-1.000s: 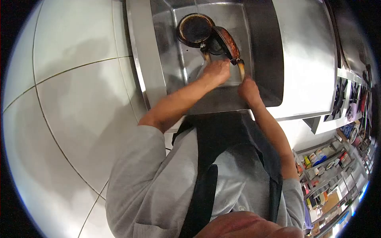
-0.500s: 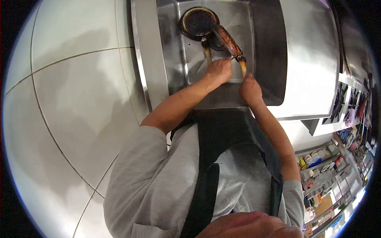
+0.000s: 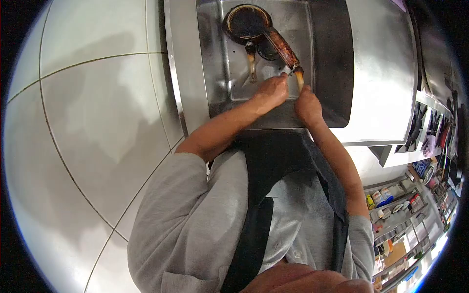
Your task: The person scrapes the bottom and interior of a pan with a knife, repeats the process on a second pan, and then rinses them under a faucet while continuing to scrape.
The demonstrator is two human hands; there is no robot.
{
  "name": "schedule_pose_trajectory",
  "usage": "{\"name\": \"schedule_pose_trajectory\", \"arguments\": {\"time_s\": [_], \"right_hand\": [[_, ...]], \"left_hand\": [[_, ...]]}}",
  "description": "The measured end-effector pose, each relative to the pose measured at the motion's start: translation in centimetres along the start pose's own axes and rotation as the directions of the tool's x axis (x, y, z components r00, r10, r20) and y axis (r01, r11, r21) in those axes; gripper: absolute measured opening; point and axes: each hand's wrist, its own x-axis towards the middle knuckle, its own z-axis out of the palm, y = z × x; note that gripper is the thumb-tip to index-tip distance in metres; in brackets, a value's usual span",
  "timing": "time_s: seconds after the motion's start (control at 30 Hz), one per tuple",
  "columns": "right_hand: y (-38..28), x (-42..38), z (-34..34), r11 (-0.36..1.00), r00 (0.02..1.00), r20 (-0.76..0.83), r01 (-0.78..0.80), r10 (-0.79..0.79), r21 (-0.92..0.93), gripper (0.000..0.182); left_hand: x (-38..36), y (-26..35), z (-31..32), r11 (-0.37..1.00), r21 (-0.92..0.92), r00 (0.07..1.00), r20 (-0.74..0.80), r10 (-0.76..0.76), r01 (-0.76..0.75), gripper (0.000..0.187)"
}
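Note:
My right hand is closed around the pale, scorched handle of a frying pan. This pan is tilted nearly edge-on, its outside burnt reddish brown. My left hand is closed beside it, with a small thin metal tool sticking out of its fingers and meeting the pan where the handle joins. The tool's exact kind is too small to tell. A second blackened frying pan lies in the sink, its burnt handle pointing toward me. Partly behind the tilted pan is a small dark round object.
The steel sink has a raised rim on the left. A metal counter adjoins it on the right, with a stove beyond. Shelves with jars and packages stand at the lower right. White tiles cover the left side.
My left hand has shifted slightly right and down, uncovering more of the lying pan's handle. My right hand still grips the tilted pan, which has barely moved.

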Motion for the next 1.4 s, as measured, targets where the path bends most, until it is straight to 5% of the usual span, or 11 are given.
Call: {"name": "schedule_pose_trajectory", "arguments": {"time_s": [0.1, 0.23, 0.27, 0.37, 0.4, 0.5, 0.53, 0.63, 0.87, 0.97, 1.4], "right_hand": [[-0.2, -0.4, -0.3, 1.000, 0.999, -0.031, 0.017, -0.017, 0.020, 0.022], [0.1, 0.1, 0.3, 1.000, 0.999, -0.043, 0.006, -0.005, 0.021, 0.022], [0.4, 0.0, 0.5, 1.000, 0.999, -0.036, 0.004, -0.003, 0.009, 0.022], [0.1, -0.1, -0.1, 0.997, 0.999, -0.018, 0.044, -0.045, -0.061, 0.023], [0.1, 0.0, 0.1, 0.997, 0.999, -0.014, 0.050, -0.051, -0.060, 0.024], [0.6, 0.8, 0.7, 0.996, 0.997, -0.024, 0.065, -0.067, -0.068, 0.026], [0.8, 0.7, 0.9, 0.994, 0.997, -0.024, 0.073, -0.075, -0.075, 0.027], [0.6, 0.4, 1.3, 0.992, 0.997, -0.031, 0.063, -0.067, -0.111, 0.028], [0.8, 0.7, 1.1, 0.991, 0.992, -0.008, 0.125, -0.126, -0.037, 0.039], [1.8, 1.5, 2.0, 0.972, 0.983, -0.035, 0.185, -0.182, 0.146, 0.034], [1.7, 2.3, 2.0, 0.998, 0.997, 0.057, 0.062, -0.060, -0.027, 0.027]], "left_hand": [[1.2, -0.6, -2.7, 0.994, 0.107, 0.997, 0.073, -0.020, 0.013, 0.028], [0.2, -0.6, 1.3, 0.985, -0.005, 0.962, -0.217, 0.168, -0.173, 0.023], [0.4, -0.8, 0.8, 0.998, -0.039, 0.997, -0.059, 0.049, -0.051, 0.026], [1.8, -0.5, -3.2, 0.997, 0.061, 0.994, 0.096, -0.043, 0.037, 0.027], [1.7, 0.3, -2.7, 0.990, 0.056, 0.988, 0.077, -0.132, 0.128, 0.028], [0.9, 1.4, -0.6, 0.998, 0.023, 0.999, 0.006, 0.050, -0.050, 0.029], [0.8, 1.7, -1.2, 0.998, -0.049, 0.995, 0.093, -0.039, 0.044, 0.029], [2.4, -0.4, -2.2, 0.970, -0.092, 0.974, 0.038, -0.222, 0.224, 0.028], [0.1, -2.3, -1.2, 0.991, -0.025, 0.990, -0.040, -0.132, 0.131, 0.021], [-0.4, -2.4, -1.5, 1.000, 0.011, 0.998, -0.055, -0.009, 0.009, 0.021], [-0.6, -2.2, -2.3, 0.997, 0.072, 0.999, 0.040, 0.012, -0.015, 0.020]]}}
